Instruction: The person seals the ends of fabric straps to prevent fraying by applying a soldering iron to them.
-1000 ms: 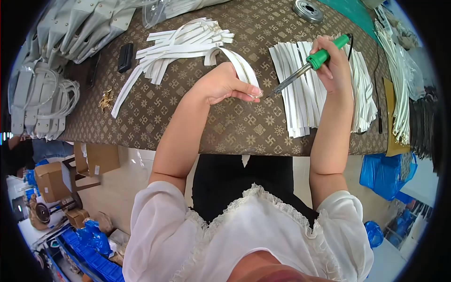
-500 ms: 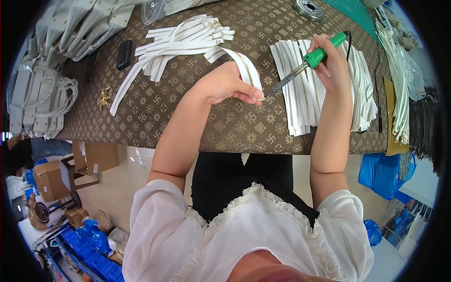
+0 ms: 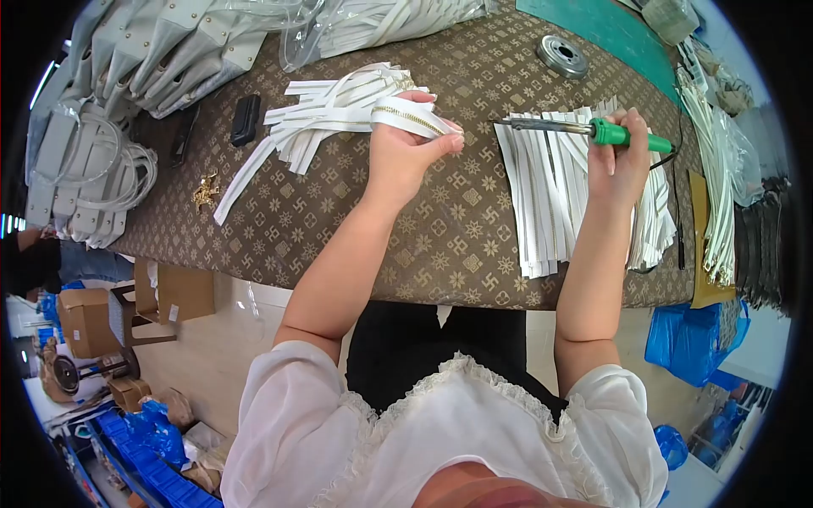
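My left hand is closed on a white zipper with gold-coloured teeth, which curves over the fingers with one end pinched by the thumb. In my right hand is a green-handled soldering iron. Its metal shaft and dark tip point left, apart from the zipper. Beneath the iron lies a spread row of white zippers, partly covered by my right hand and forearm. Another heap of white zippers lies behind and left of my left hand.
Small gold-coloured metal pieces and a black oblong object lie at the left of the patterned tablecloth. Far back sits a round metal disc near a green mat. White bags crowd the back left.
My left hand has turned upward and moved left with the zipper, away from the iron's tip. The soldering iron has swung to nearly level. The whole view has shifted slightly.
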Action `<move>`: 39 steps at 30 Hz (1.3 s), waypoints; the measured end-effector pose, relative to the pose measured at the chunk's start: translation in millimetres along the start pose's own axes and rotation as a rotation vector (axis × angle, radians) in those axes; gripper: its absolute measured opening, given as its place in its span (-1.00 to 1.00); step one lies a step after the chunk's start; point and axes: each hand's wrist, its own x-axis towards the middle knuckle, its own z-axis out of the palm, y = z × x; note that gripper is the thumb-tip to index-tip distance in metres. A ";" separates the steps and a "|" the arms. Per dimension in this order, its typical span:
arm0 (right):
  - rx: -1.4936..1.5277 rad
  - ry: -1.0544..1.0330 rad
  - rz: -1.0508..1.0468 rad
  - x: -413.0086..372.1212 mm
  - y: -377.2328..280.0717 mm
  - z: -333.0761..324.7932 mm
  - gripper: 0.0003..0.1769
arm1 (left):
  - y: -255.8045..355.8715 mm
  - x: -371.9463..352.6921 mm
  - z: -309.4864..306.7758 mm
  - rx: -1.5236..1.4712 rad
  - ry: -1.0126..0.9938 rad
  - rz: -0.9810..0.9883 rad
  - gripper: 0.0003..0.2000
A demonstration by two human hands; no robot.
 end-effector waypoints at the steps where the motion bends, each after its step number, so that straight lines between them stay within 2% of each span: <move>1: 0.002 -0.002 -0.003 -1.4 1.2 1.4 -0.82 | 0.2 -1.1 1.7 0.023 0.011 0.039 -0.64; 4: -0.026 -0.099 0.006 -5.7 4.2 3.1 -0.83 | 0.2 -4.4 3.0 0.074 0.010 0.090 -0.72; 10: -0.045 -0.122 0.046 -10.6 8.4 6.9 -0.84 | -1.8 -8.0 5.2 0.185 0.001 0.158 -0.85; 30: -0.048 -0.127 0.080 -6.6 11.0 2.4 -0.85 | 4.0 -11.0 4.9 0.178 -0.006 0.103 -0.87; 39: -0.062 -0.098 0.051 -7.2 14.0 3.8 -0.85 | -0.1 -10.9 5.0 0.260 0.007 0.160 -0.89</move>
